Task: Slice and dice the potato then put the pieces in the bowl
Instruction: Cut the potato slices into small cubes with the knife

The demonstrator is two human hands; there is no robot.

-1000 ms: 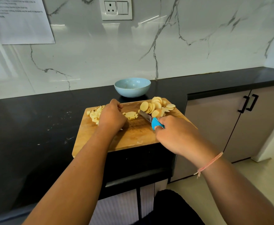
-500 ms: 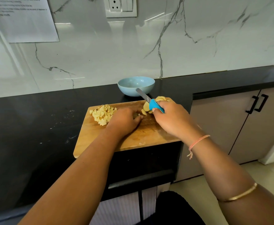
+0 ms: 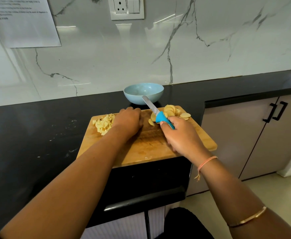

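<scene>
Black countertop [image 3: 37, 131], wooden cutting board [image 3: 151, 149], blue bowl [image 3: 137, 94] behind it

White veined marble wall [image 3: 210, 54] rises behind a black countertop [image 3: 29, 135].

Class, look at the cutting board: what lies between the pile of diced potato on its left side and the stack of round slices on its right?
In the head view, the left hand rests between the diced potato and round slices; the knife crosses beside the slices.
</scene>
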